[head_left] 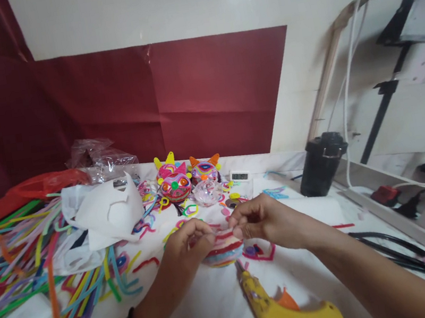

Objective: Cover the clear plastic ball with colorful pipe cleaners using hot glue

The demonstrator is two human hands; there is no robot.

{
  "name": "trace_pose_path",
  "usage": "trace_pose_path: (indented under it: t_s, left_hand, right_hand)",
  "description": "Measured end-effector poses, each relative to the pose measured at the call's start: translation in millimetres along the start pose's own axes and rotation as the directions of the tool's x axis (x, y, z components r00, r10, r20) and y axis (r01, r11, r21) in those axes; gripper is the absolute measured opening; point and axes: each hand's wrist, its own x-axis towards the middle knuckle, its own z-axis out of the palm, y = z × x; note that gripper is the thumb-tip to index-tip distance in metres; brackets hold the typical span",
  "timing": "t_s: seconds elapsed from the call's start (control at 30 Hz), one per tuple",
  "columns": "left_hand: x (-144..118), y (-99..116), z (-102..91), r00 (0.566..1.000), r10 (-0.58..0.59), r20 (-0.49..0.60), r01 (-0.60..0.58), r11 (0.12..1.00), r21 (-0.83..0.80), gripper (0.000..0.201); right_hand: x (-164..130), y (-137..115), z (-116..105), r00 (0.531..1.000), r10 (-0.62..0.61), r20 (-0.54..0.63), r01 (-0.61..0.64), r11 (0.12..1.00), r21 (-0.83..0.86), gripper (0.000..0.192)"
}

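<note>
My left hand [189, 243] and right hand [255, 220] both pinch the top of a small dome wound from coloured pipe cleaners [222, 250], fingertips closed on its upper edge. It sits on the white table [216, 309], just ahead of a yellow glue gun [285, 311]. Beyond it stand two finished pipe-cleaner faces [176, 182]; loose pipe cleaners [18, 254] sprawl to the left.
</note>
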Motion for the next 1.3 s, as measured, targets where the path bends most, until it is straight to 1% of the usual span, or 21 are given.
trace_pose_path:
  t_s: [0.13,0.27,0.4,0.53,0.67,0.77,0.83,0.9,0.97,1.0,1.07,1.1,1.13,1.17,1.2,1.23,1.27,1.3]
  left_hand:
    - [-1.1,6.3,3.5,0.996,0.015,0.09,-0.028,0.989,0.145,0.018]
    - [-2.3,11.3,7.6,0.99,0.051,0.134,-0.081,0.972,0.222,0.019]
    - [-2.2,12.8,9.5,0.99,0.055,0.128,-0.084,0.967,0.24,0.02]
    - [-1.3,14.0,10.4,0.993,0.046,0.11,-0.066,0.98,0.186,0.02]
    - [-1.8,17.1,11.9,0.999,0.015,0.047,-0.022,0.988,0.153,0.022]
    - [-1.7,15.7,11.9,0.999,-0.03,-0.019,0.032,0.99,0.138,0.019]
    - [-0.2,10.9,10.5,0.995,-0.049,-0.082,0.059,0.989,0.133,0.017]
    - [2.4,3.7,7.9,0.986,-0.061,-0.157,0.079,0.991,0.11,0.016]
    - [5.6,-3.4,4.8,0.972,-0.073,-0.222,0.085,0.995,0.048,0.015]
    - [7.0,-6.0,3.3,0.965,-0.075,-0.251,0.08,0.997,0.01,0.014]
    - [8.8,-8.1,0.8,0.952,-0.088,-0.293,0.073,0.995,-0.064,0.013]
    - [9.0,-7.4,-0.2,0.947,-0.098,-0.305,0.071,0.993,-0.097,0.012]
    - [8.9,-5.5,-0.9,0.946,-0.109,-0.307,0.075,0.99,-0.122,0.012]
    - [8.4,-2.6,-1.3,0.947,-0.122,-0.298,0.084,0.987,-0.137,0.013]
    - [7.5,0.7,-1.5,0.949,-0.133,-0.287,0.095,0.985,-0.143,0.013]
    - [6.5,4.3,-1.3,0.949,-0.138,-0.284,0.101,0.985,-0.141,0.014]
    - [5.3,7.6,-0.8,0.947,-0.139,-0.289,0.104,0.986,-0.132,0.014]
    - [4.1,10.3,-0.1,0.944,-0.137,-0.3,0.107,0.987,-0.117,0.014]
  right_hand:
    - [-1.4,-1.8,4.8,0.998,-0.055,0.007,0.056,0.984,-0.167,0.014]
    - [-3.4,-6.6,10.7,0.995,-0.096,0.001,0.092,0.946,-0.309,0.011]
    - [-6.9,-14.6,14.5,0.994,-0.107,-0.028,0.084,0.896,-0.436,0.012]
    - [-9.9,-20.3,17.1,0.989,-0.142,-0.048,0.1,0.864,-0.494,0.013]
    - [-10.1,-21.8,18.9,0.977,-0.208,-0.044,0.162,0.864,-0.477,0.012]
    - [-10.4,-24.1,16.8,0.979,-0.199,-0.049,0.152,0.868,-0.473,0.014]
    - [-11.7,-27.2,12.3,0.979,-0.183,-0.084,0.123,0.874,-0.471,0.019]
    - [-14.6,-30.9,5.6,0.97,-0.185,-0.159,0.093,0.883,-0.461,0.024]
    - [-19.8,-34.2,-1.3,0.957,-0.192,-0.219,0.066,0.875,-0.479,0.021]
    - [-23.7,-35.3,-3.9,0.958,-0.187,-0.217,0.055,0.863,-0.502,0.017]
    - [-34.3,-35.8,-5.6,0.98,-0.145,-0.139,0.042,0.824,-0.565,0.013]
    - [-40.9,-34.9,-4.3,0.993,-0.101,-0.068,0.04,0.801,-0.597,0.009]
    - [-48.2,-33.0,-1.5,0.999,-0.051,0.008,0.045,0.774,-0.632,0.011]
    - [-55.7,-30.0,2.6,0.996,0.003,0.084,0.055,0.743,-0.667,0.019]
    - [-63.0,-25.7,7.8,0.984,0.047,0.169,0.086,0.711,-0.698,0.028]
    - [-69.7,-20.2,13.5,0.973,0.06,0.222,0.124,0.675,-0.728,0.037]
    - [-75.3,-13.6,19.4,0.966,0.04,0.256,0.174,0.633,-0.754,0.045]
    - [-79.5,-6.0,25.0,0.967,0.003,0.253,0.203,0.591,-0.781,0.05]
